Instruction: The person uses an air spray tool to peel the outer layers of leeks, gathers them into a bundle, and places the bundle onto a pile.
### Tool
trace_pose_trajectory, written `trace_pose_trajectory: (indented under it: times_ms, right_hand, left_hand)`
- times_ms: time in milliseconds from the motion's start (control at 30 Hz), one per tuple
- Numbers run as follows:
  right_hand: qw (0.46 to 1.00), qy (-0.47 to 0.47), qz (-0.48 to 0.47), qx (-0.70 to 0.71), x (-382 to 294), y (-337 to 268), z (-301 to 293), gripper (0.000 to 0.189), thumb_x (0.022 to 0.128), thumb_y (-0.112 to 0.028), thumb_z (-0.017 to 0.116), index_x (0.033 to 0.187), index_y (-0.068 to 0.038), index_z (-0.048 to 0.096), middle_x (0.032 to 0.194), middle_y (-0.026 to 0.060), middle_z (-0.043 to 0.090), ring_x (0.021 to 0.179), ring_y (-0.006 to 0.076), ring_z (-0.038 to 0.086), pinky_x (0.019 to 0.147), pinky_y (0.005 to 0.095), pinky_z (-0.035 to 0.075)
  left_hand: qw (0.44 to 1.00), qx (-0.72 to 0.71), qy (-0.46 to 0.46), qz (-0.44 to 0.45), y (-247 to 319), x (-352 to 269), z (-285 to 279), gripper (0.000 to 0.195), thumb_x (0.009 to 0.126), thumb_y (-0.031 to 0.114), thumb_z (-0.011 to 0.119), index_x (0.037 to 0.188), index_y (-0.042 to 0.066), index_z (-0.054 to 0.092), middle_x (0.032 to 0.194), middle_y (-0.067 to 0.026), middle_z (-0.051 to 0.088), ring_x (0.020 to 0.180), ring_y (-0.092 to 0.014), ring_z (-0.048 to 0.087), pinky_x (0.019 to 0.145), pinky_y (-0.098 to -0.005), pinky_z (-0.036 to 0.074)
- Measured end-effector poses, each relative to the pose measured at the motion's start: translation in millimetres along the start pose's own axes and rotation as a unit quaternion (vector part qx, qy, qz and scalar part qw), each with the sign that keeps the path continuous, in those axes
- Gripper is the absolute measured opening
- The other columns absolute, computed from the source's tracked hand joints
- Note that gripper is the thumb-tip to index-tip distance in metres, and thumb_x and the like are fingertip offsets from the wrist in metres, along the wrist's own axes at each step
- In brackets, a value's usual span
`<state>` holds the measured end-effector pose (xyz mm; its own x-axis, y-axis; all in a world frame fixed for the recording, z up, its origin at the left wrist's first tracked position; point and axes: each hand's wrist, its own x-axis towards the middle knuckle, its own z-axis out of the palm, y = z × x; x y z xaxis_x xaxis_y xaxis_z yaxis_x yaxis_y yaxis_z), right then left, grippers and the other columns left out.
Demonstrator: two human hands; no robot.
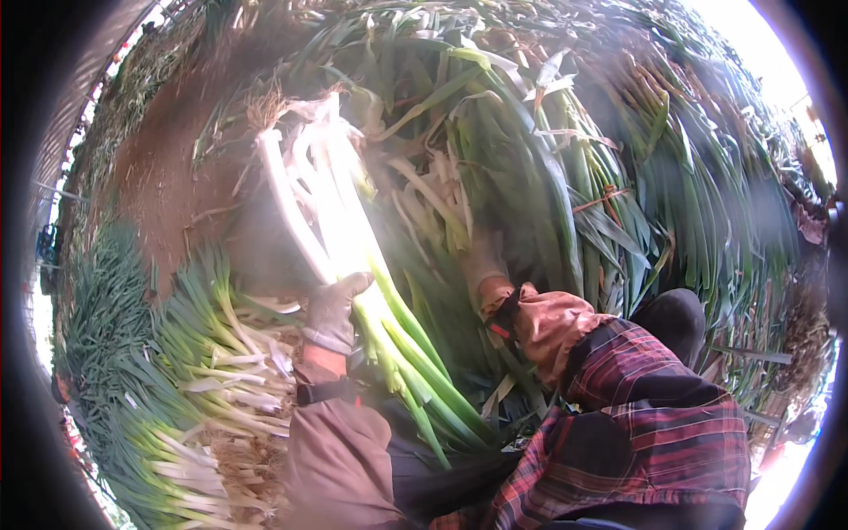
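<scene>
My left hand [333, 315], in a pale knit glove, grips a bunch of long green onions [348, 225] around the middle of the stalks. The white shafts and stringy roots [266, 109] point away from me, and the green leaves trail down towards my lap. Blurred, my right hand [485, 262], also gloved, is reaching among onion stalks in the heap just right of the bunch. Its fingers are too smeared to show whether they close on anything. Beyond it lie long green leaves [513, 179].
At the lower left, trimmed-looking onions [228, 391] lie in rows, roots towards me. Bare brown soil [179, 159] shows at the upper left. A large heap of leafy onions [689, 172] covers the right, one bundle bound with an orange tie [604, 199]. My dark-clad knee [672, 324] is beside it.
</scene>
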<state>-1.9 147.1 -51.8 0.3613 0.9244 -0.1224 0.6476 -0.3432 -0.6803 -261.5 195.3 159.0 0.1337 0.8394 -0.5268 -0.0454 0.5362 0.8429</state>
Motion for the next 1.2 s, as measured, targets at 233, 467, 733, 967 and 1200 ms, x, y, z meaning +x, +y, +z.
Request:
trace_pose_trajectory:
  times_ms: [233,467,733,967,1200]
  right_hand:
    - [0.978,0.008,0.107,-0.180,23.8,70.9,-12.9,0.038,0.077,-0.029,0.073,0.105,-0.003,0.068,0.101,0.0239,0.068,0.103,0.0397,0.064,0.092,0.0471,0.048]
    - [0.979,-0.108,0.150,-0.083,-45.2,-51.3,-8.7,0.041,0.076,-0.026,0.070,0.110,-0.003,0.065,0.111,0.0260,0.065,0.105,0.0392,0.065,0.093,0.0457,0.049]
    - [0.989,0.090,-0.055,-0.100,1.0,6.6,11.7,0.048,0.078,-0.016,0.068,0.124,-0.005,0.057,0.112,0.0238,0.059,0.103,0.0422,0.058,0.091,0.0507,0.047]
    - [0.977,0.099,0.013,-0.190,25.2,10.3,12.2,0.038,0.079,-0.014,0.068,0.117,-0.008,0.065,0.111,0.0206,0.062,0.096,0.0412,0.061,0.085,0.0473,0.051]
    - [0.975,-0.106,0.031,-0.193,4.9,-23.7,-18.7,0.055,0.077,-0.039,0.077,0.117,-0.003,0.067,0.102,0.0217,0.068,0.094,0.0399,0.067,0.082,0.0467,0.054]
  left_hand:
    - [1.000,-0.007,0.010,-0.006,0.9,12.4,22.2,0.024,0.079,0.004,0.072,0.099,-0.007,0.068,0.090,-0.0117,0.069,0.075,-0.023,0.068,0.073,-0.0335,0.057]
    - [0.999,-0.004,0.043,0.001,-10.7,16.4,-2.0,0.029,0.076,0.003,0.074,0.103,-0.007,0.066,0.089,-0.0115,0.068,0.074,-0.023,0.068,0.072,-0.0340,0.057]
    - [0.997,0.009,0.036,0.072,-19.7,14.1,6.1,0.032,0.074,0.001,0.075,0.104,-0.007,0.066,0.090,-0.0108,0.069,0.074,-0.022,0.068,0.069,-0.0338,0.058]
    - [0.999,0.013,0.038,0.018,-12.8,13.1,20.9,0.034,0.072,-0.004,0.077,0.104,-0.008,0.065,0.094,-0.0091,0.068,0.077,-0.019,0.065,0.073,-0.0313,0.054]
    - [0.996,0.046,0.053,0.054,-19.3,15.2,11.3,0.038,0.073,-0.001,0.078,0.108,-0.007,0.065,0.095,-0.0107,0.068,0.077,-0.022,0.068,0.071,-0.0338,0.057]
